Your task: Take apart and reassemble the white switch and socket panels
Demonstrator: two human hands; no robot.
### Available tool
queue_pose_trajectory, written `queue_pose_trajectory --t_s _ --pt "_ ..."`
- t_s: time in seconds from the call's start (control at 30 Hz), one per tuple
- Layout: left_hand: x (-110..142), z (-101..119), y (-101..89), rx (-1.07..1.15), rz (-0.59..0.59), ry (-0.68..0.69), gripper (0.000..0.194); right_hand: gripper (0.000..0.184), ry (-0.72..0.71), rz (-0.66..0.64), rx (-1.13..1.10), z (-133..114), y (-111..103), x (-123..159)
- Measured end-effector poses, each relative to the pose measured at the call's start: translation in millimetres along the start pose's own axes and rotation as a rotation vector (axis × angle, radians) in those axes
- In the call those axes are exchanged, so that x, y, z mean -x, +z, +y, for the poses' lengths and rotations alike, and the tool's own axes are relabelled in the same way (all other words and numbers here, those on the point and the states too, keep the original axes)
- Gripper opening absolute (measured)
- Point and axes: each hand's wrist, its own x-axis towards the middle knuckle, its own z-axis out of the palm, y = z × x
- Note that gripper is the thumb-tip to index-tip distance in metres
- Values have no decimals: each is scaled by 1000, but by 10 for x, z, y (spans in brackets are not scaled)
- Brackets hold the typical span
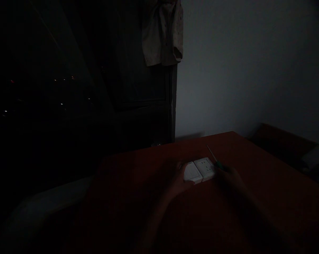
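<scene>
"L hand (179, 180)?"
"I had it gripping the white plate (192, 173) — socket plate (204, 168) just beside, 2 o'clock, on the tbl (228, 146)."
"R hand (230, 177)?"
"Clenched round the screwdriver (219, 164) — tip toward 11 o'clock."

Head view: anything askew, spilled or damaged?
Only the lighting looks odd: so dark that fine damage can't be judged. No spill or break visible; the socket and the white plate lie side by side on the table.
</scene>
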Motion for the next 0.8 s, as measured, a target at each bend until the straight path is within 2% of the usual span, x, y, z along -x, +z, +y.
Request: queue_pose_trajectory --t_s 0.3,0.43,0.6,0.7,0.8 --pt "788 -178 -566 -71 -21 -145 75 40 -109 -179 -6 -241 637 402" --pt "1071 -266 -711 -129 18 -211 75 43 -156 -242 3 -386 835 558" --pt "1221 -313 -722 -127 71 -211 73 44 -196 -230 58 -571 784 771" --pt "1222 -326 -661 -127 91 -186 75 48 -189 -228 161 -638 671 1043" --pt "1202 -345 -601 -123 93 -140 78 46 -196 -261 232 -589 602 1371"
